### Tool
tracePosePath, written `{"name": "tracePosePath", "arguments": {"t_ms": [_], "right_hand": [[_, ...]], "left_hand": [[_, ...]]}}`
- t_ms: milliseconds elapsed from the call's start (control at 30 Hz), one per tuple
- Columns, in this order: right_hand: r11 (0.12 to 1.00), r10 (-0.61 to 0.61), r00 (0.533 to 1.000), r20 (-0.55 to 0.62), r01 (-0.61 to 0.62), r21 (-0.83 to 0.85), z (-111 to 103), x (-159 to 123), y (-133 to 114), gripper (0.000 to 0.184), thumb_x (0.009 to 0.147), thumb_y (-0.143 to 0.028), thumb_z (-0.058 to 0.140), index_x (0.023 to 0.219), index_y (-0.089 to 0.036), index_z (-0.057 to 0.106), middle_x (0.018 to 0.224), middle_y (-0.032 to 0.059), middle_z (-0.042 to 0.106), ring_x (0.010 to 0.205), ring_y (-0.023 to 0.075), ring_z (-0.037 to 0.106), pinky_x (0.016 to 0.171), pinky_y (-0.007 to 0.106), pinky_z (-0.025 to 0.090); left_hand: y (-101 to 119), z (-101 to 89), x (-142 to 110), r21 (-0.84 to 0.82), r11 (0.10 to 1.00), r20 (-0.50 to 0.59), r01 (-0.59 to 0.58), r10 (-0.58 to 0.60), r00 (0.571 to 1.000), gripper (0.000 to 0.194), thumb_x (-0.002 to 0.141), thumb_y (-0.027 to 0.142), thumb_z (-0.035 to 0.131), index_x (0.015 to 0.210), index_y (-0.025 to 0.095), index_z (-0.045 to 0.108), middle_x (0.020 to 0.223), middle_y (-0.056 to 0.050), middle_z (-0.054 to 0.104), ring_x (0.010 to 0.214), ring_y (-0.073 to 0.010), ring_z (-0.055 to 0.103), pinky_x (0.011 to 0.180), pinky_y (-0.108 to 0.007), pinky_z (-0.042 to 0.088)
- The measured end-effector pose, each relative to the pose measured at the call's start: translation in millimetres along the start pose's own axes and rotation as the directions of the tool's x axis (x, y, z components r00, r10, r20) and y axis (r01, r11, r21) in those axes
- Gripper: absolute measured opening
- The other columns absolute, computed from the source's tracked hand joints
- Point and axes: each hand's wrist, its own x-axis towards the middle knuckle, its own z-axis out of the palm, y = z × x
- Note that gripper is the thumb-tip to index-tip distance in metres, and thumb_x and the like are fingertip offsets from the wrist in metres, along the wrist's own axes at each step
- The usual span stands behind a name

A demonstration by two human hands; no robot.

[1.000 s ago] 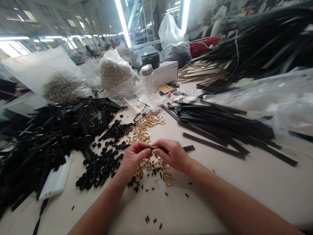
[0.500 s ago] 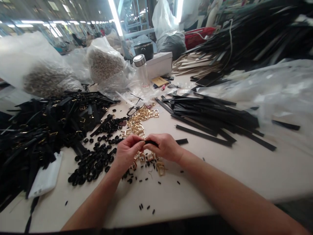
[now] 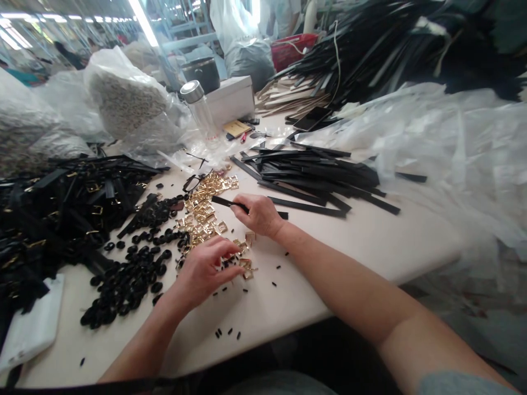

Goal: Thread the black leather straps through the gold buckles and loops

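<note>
My right hand (image 3: pixel 258 215) pinches a black strap (image 3: pixel 222 201), whose free end sticks out to the left over the table. Lower and to the left, my left hand (image 3: pixel 209 267) has thumb and fingers apart with nothing held between them. It hovers by a few gold buckles (image 3: pixel 246 267) and small black cylindrical bits (image 3: pixel 228 264). Beyond it spreads a heap of gold buckles (image 3: pixel 201 206). Round black pieces (image 3: pixel 123 285) lie piled to the left of that hand. A stack of loose black straps (image 3: pixel 304 173) lies past my right hand.
Black straps with buckles (image 3: pixel 53 208) are heaped at left, above a white box-like object (image 3: pixel 35 323). Farther back stand a glass bottle (image 3: pixel 201 109), a white box (image 3: pixel 233 99) and filled plastic bags (image 3: pixel 123 99). Clear plastic sheeting (image 3: pixel 432 142) covers the right side. The table's front edge (image 3: pixel 288 334) runs slantwise.
My hands were together on a black piece; now they are apart. The left has opened and moved down, while the right holds the strap. The view has turned to the right.
</note>
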Motion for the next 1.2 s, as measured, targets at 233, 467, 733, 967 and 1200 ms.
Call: {"name": "tracePosePath", "arguments": {"t_ms": [233, 467, 733, 967, 1200], "right_hand": [[0.996, 0.014, 1.0, 0.005, -0.014, 0.086, 3.3, -0.2, 1.8, 0.017, 0.09, -0.026, 0.055, 0.08, -0.017, 0.065, 0.072, 0.0008, 0.065, 0.064, 0.0123, 0.05, 0.062, 0.024, 0.033], [0.99, -0.004, 1.0, 0.004, 0.004, 0.142, 6.3, -2.1, 1.1, 0.014, 0.089, -0.025, 0.056, 0.08, -0.017, 0.065, 0.07, -0.0005, 0.062, 0.062, 0.0111, 0.049, 0.062, 0.023, 0.034], [0.932, 0.012, 0.999, 0.039, -0.025, 0.362, 6.4, -4.3, -6.6, 0.012, 0.083, -0.019, 0.056, 0.073, -0.016, 0.063, 0.06, -0.0042, 0.054, 0.054, 0.0081, 0.044, 0.056, 0.021, 0.033], [0.882, -0.138, 0.981, 0.137, 0.059, 0.467, 8.1, -13.7, -22.2, 0.008, 0.078, -0.016, 0.059, 0.073, -0.016, 0.064, 0.059, -0.0044, 0.055, 0.052, 0.0066, 0.044, 0.053, 0.019, 0.033], [0.934, -0.109, 0.984, 0.139, 0.054, 0.352, 11.8, -17.3, -30.9, 0.02, 0.079, -0.022, 0.063, 0.061, -0.017, 0.055, 0.055, -0.0056, 0.048, 0.051, 0.0065, 0.038, 0.052, 0.021, 0.027]], "left_hand": [[15.3, 22.0, 3.4, 0.288, 0.928, 0.133, -0.235, 0.204, 0.97, 0.009, 0.086, 0.017, 0.062, 0.088, 0.02, 0.07, 0.087, -0.006, 0.068, 0.081, -0.0197, 0.063, 0.071, -0.032, 0.052], [-4.2, 11.8, -1.0, 0.049, 0.999, -0.108, 0.013, -0.007, 0.994, 0.009, 0.086, 0.02, 0.062, 0.087, 0.021, 0.071, 0.074, -0.002, 0.065, 0.063, -0.0127, 0.059, 0.059, -0.024, 0.049], [-29.7, -19.0, 7.9, -0.932, 0.337, -0.156, 0.132, -0.703, 0.693, 0.024, 0.069, 0.016, 0.079, 0.092, 0.016, 0.072, 0.072, 0.001, 0.069, 0.052, -0.0044, 0.061, 0.051, -0.011, 0.052], [-27.4, -20.0, 15.3, -0.992, 0.115, -0.062, 0.045, -0.775, 0.629, 0.012, 0.07, 0.005, 0.076, 0.079, 0.012, 0.07, 0.07, -0.001, 0.071, 0.053, -0.0073, 0.066, 0.047, -0.012, 0.055], [-28.3, -12.8, 14.8, -0.987, 0.163, -0.138, -0.019, -0.763, 0.632, 0.023, 0.063, 0.023, 0.086, 0.075, 0.013, 0.069, 0.068, 0.0, 0.071, 0.058, -0.0095, 0.067, 0.054, -0.016, 0.058]]}}
